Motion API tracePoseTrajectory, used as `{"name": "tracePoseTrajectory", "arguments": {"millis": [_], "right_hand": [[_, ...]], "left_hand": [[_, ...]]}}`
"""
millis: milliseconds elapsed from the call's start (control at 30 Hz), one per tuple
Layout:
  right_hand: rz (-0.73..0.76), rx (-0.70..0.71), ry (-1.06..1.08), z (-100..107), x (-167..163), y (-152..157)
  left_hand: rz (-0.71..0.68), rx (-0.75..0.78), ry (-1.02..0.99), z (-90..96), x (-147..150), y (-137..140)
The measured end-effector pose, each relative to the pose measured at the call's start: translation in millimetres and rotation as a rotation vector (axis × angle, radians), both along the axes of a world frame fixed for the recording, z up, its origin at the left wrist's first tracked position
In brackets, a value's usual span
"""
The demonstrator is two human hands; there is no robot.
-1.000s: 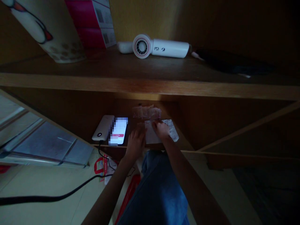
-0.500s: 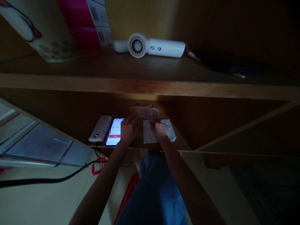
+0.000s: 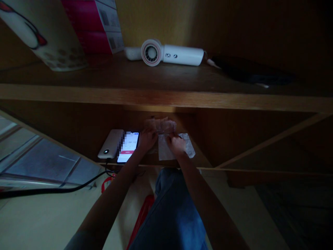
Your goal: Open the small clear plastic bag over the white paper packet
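Observation:
My left hand (image 3: 147, 139) lies on the lower shelf, just right of a lit phone (image 3: 128, 147) with a timer on its screen. Its fingers stretch forward, flat, towards a row of thin clear plastic packets (image 3: 166, 126) behind both hands. My right hand (image 3: 177, 144) is closed and rests on a whitish, crinkled sheet (image 3: 163, 151). A small dark bit shows at its fingers, but what they hold is too dim to make out. Another pale sheet (image 3: 190, 147) sticks out to the right of this hand.
A white power bank (image 3: 111, 143) with a cable lies left of the phone. Above, the upper shelf edge (image 3: 166, 96) juts out over the lower shelf. It bears a white handheld fan (image 3: 183, 55), a bubble-tea cup (image 3: 62, 52), a pink box (image 3: 85, 26) and a dark flat object (image 3: 255, 71).
My left hand has moved right, away from the phone, uncovering more of its screen. The timer digits have changed. My right hand stays on the sheet. The black cable at left has shifted upward.

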State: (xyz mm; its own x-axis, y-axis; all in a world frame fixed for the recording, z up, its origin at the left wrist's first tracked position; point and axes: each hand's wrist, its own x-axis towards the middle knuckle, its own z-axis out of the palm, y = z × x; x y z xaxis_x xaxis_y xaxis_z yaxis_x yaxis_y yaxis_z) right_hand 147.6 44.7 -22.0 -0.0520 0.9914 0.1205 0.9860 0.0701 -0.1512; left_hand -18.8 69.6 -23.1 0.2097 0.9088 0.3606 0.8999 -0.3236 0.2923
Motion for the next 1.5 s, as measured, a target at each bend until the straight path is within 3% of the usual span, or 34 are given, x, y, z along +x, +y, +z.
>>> {"name": "tracePoseTrajectory", "arguments": {"millis": [400, 633, 800, 933, 1033, 1133, 1233, 1333, 1433, 1500], "right_hand": [[-0.008, 0.025, 0.04, 8, 0, -3], [-0.02, 0.033, 0.047, 6, 0, -4], [-0.043, 0.057, 0.104, 13, 1, -8], [-0.039, 0.16, 0.303, 21, 1, -12], [0.024, 0.192, 0.673, 22, -1, -17], [0.088, 0.04, 1.104, 18, -2, -22], [0.089, -0.131, 1.373, 13, 1, -28], [0.058, -0.133, 1.496, 12, 5, -34], [0.064, -0.076, 1.474, 15, 4, -37], [0.118, -0.024, 1.42, 17, 2, -38]], "left_hand": [[0.05, 0.045, -0.058, 9.2, 2, -3], [0.093, 0.348, -0.47, 37.3, -6, -24], [0.134, 0.414, -0.672, 50.0, -6, -47], [0.134, 0.38, -0.804, 52.2, -4, -60], [0.121, 0.261, -0.936, 46.3, -2, -65], [0.094, 0.109, -1.05, 34.6, 0, -64], [0.103, -0.001, -1.055, 25.6, 2, -64], [0.114, 0.048, -0.946, 26.6, 8, -68], [0.127, 0.137, -0.766, 34.7, 18, -77], [0.054, 0.037, -0.729, 39.7, 26, -83]]}}
